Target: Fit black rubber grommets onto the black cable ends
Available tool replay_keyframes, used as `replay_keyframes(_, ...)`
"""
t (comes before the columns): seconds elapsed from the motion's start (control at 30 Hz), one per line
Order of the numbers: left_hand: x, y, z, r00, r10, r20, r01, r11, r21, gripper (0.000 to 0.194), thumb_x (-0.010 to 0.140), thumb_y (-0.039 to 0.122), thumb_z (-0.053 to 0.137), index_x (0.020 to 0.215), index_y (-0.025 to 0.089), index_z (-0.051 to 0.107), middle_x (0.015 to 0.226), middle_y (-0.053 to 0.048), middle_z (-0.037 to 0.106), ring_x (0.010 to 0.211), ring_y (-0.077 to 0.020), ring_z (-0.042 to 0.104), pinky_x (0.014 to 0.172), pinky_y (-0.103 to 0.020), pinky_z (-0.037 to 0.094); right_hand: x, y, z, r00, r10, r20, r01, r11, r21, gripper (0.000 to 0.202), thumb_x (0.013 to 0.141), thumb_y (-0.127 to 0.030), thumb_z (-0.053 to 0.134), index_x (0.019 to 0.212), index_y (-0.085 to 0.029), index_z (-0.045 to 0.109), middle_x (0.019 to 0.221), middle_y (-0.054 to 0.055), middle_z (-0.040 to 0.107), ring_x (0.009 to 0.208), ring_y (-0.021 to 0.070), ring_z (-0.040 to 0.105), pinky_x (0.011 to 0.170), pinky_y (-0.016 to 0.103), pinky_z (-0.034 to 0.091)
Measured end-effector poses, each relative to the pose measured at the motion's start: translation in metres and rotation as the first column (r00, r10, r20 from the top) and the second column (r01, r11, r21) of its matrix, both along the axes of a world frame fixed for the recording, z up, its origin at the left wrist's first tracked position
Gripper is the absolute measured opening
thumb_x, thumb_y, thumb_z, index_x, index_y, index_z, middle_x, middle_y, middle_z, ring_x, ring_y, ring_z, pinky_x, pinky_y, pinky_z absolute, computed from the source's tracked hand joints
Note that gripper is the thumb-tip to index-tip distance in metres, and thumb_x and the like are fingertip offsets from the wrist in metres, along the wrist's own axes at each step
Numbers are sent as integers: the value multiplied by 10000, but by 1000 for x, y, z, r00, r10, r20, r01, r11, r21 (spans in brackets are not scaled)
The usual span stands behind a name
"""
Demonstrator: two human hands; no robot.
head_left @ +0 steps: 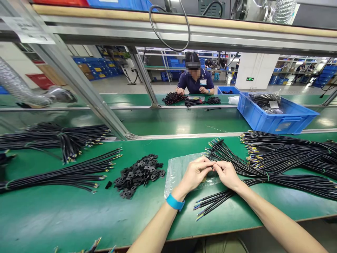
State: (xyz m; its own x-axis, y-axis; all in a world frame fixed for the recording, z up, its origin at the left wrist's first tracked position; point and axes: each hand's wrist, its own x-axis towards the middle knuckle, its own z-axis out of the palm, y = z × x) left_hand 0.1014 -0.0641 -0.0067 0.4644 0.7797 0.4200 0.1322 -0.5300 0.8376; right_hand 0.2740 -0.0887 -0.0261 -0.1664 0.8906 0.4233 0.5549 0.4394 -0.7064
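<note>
My left hand (196, 173) and my right hand (226, 173) meet fingertip to fingertip over a clear plastic bag (175, 172). Both are closed in a pinch around a small dark piece, mostly hidden by the fingers; whether it is a cable end or a loose part cannot be made out. Just behind and right of the hands, black cables (238, 160) fan out with stripped coloured wire ends. Several separate cables (217, 203) lie below my right hand. To the left of the bag is a pile of small black flat parts (140, 172) with holes.
More black cable bundles (284, 151) lie at the right and others (60, 175) at the left. A blue bin (279, 117) stands behind. A slanted metal post (86, 84) rises at the left. A person (196, 79) sits across the green table (126, 218).
</note>
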Motion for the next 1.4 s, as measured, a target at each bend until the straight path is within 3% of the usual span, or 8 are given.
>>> replay_keyframes(0.17, -2, 3, 8, 992, 52, 119, -34, 989, -145, 481, 788, 198, 668, 1266, 238, 623, 1059, -65, 673, 969, -191, 623, 935, -361, 483, -1, -1, 5, 998, -55, -19, 57, 991, 124, 341, 980, -345, 426, 834, -194, 694, 799, 51, 700, 715, 167, 627, 678, 265, 458)
replay_keyframes(0.3, -6, 5, 10, 969, 70, 237, 35, 911, -410, 559, 800, 303, 670, 1326, 158, 546, 1010, -81, 643, 829, -159, 636, 770, -308, 537, -1, -4, 7, 987, -116, 110, 86, 965, 247, 349, 1004, -347, 412, 875, -202, 701, 751, 50, 660, 653, 149, 597, 627, 247, 417)
replay_keyframes(0.4, -6, 4, 10, 975, 67, 213, 49, 868, -495, 552, 791, 357, 694, 1271, 111, 576, 859, -49, 642, 730, -139, 621, 722, -294, 532, -1, -6, 7, 968, -128, 216, 59, 952, 301, 372, 1013, -323, 387, 859, -187, 697, 714, 51, 632, 627, 145, 574, 612, 248, 392)
replay_keyframes(0.53, -4, 3, 9, 972, 50, 228, 63, 883, -465, 610, 716, 294, 771, 1275, 139, 583, 931, -60, 673, 827, -160, 636, 815, -316, 521, -1, -6, 6, 968, -114, 225, 46, 958, 284, 384, 1009, -315, 378, 842, -181, 697, 692, 55, 635, 619, 150, 572, 614, 256, 392)
replay_keyframes(0.7, -1, 0, 7, 977, 61, 205, 12, 941, -338, 624, 731, 253, 750, 1323, 190, 562, 906, -40, 689, 823, -168, 648, 861, -344, 510, -1, -1, 5, 997, 21, -72, -21, 1000, 6, 434, 976, -431, 417, 734, -182, 678, 671, 30, 658, 598, 139, 570, 582, 247, 415)
replay_keyframes(0.93, 2, -5, 9, 990, 29, 135, -4, 983, -184, 610, 780, 198, 691, 1366, 193, 523, 886, -28, 715, 819, -164, 652, 917, -352, 481, 4, 6, 10, 938, 141, -317, -239, 925, -296, 590, 879, -650, 466, 652, -139, 653, 411, -65, 359, 382, 77, 283, 389, 205, 235)
replay_keyframes(1.23, -3, 0, 12, 973, 81, 214, -24, 967, -255, 557, 751, 227, 725, 1290, 191, 590, 965, -51, 697, 932, -185, 645, 927, -350, 498, 5, 5, 11, 980, 40, -195, -65, 990, -124, 303, 875, -408, 559, 808, -161, 721, 645, 13, 612, 575, 135, 498, 537, 242, 374)
replay_keyframes(1.4, -5, 4, 9, 965, 93, 246, 15, 913, -407, 607, 720, 305, 772, 1276, 151, 584, 988, -81, 686, 881, -186, 648, 822, -334, 533, 5, 1, 10, 994, 9, -112, -5, 1000, 30, 249, 907, -345, 552, 825, -176, 714, 687, 23, 618, 603, 140, 528, 571, 248, 396)
